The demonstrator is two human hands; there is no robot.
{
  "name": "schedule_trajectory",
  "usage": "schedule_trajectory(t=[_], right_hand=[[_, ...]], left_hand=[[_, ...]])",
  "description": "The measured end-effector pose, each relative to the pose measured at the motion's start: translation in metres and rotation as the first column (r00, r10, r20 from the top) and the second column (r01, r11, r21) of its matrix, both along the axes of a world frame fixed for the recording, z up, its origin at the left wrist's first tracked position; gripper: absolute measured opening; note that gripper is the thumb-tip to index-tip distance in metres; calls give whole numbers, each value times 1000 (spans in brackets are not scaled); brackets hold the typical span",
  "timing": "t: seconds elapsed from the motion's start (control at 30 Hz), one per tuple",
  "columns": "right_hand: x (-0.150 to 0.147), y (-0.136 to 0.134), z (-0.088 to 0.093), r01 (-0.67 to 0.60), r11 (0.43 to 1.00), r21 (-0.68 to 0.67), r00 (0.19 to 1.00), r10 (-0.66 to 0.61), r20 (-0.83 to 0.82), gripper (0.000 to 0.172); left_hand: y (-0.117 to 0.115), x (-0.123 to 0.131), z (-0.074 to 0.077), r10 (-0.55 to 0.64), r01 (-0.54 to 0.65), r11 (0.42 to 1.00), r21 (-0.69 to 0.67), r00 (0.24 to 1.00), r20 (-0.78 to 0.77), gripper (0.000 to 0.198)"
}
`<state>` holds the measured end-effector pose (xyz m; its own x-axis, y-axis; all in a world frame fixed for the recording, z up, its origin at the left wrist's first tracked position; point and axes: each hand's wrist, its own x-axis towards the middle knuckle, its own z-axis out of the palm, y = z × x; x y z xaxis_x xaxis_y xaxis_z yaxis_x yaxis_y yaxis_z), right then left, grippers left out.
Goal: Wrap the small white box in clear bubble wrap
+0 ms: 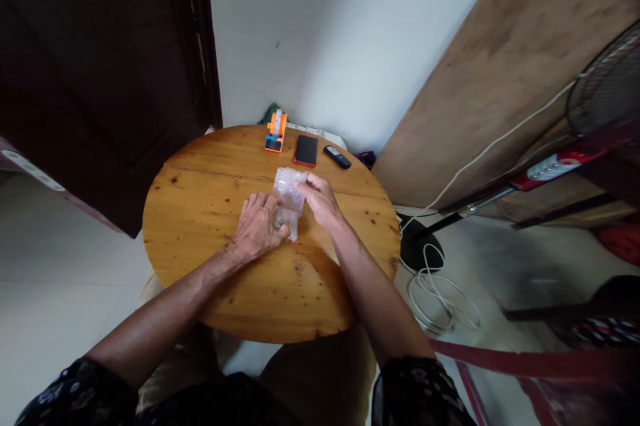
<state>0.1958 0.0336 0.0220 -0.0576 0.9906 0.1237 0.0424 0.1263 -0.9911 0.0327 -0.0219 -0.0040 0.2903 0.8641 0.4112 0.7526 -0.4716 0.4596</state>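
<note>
A small piece of clear bubble wrap (290,187) is on the round wooden table, folded or creased across its middle. My right hand (320,198) pinches its upper right edge between thumb and fingers. At its lower left side, my left hand (257,223) bears down with bent fingers, its thumb on the lower part of the wrap. Whether anything lies inside the wrap, I cannot tell.
Toward the table's (200,226) far edge are an orange tape dispenser (277,131), a phone with red edges (305,150) and a small black handset-like device (337,157). A fan stand (435,229) and a coiled white cable (440,293) are on the floor at right.
</note>
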Motion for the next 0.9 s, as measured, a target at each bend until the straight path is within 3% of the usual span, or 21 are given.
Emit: schedule_trajectory(t=[0.13, 0.3, 0.47, 0.6, 0.73, 0.9], right_hand=[[-1, -6, 9, -59, 998, -28, 996, 61, 71, 23], [-2, -29, 18, -109, 994, 2, 979, 107, 174, 22], [-2, -50, 13, -59, 996, 74, 977, 42, 208, 22], [-3, -62, 5, -4, 996, 94, 973, -18, 232, 22], [-2, -76, -3, -8, 987, 160, 952, -41, 302, 17], [3, -88, -17, -86, 939, 333, 925, -49, 377, 19]], left_hand=[[0, 2, -2, 166, -161, 985, -54, 982, 95, 48], [6, 3, -9, 177, -141, 977, -160, 955, 238, 84], [16, 1, -20, 79, 14, 969, -247, 929, 362, 77], [21, -1, -18, 55, 97, 937, -335, 907, 417, 68], [22, -3, -13, 11, 241, 868, -435, 865, 501, 52], [22, -7, -9, -29, 470, 758, -452, 717, 697, 38]])
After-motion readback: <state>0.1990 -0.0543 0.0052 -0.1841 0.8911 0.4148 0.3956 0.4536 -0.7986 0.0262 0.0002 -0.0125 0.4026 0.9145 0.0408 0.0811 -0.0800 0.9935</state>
